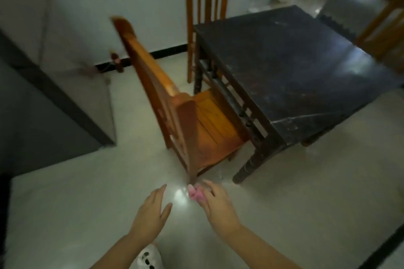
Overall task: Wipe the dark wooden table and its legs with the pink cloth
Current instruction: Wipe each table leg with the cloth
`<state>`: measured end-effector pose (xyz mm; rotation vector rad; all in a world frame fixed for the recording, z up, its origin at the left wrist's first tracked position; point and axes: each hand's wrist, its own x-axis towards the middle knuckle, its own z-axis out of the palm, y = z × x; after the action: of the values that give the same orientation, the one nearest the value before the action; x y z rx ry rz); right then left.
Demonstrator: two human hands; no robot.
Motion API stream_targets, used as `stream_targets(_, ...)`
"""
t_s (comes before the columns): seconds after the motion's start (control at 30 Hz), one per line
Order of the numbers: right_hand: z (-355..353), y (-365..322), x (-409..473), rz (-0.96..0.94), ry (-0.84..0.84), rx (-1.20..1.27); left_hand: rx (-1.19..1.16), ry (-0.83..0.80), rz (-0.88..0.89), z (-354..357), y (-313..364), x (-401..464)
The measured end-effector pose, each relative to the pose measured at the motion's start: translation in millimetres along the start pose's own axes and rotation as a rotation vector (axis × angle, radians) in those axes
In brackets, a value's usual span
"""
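The dark wooden table stands at the right, its square top scuffed and shiny. Its nearest turned leg reaches the floor just right of my hands. My right hand is low in the middle of the view, fingers closed on a bunched pink cloth. Beside it on the left, my left hand hovers with fingers apart and holds nothing. Both hands are in front of the table, short of touching it.
An orange wooden chair stands tucked against the table's left side, its back towards me. A second chair is behind the table by the wall, a third at the far right. A dark cabinet fills the left. Pale tiled floor.
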<state>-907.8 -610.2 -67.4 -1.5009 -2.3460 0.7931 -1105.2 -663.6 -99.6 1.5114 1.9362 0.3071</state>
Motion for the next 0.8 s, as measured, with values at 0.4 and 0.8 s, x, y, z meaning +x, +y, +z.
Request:
stream_targets(0.4,16,-224,155,-0.139,-0.189,-0.074,0.144,0.239,-0.008,-244,-91,8)
stream_targets(0.8,-111,-343,390,-0.361,0.060,0.135,0.247,0.579,0.093,-465,-45,166)
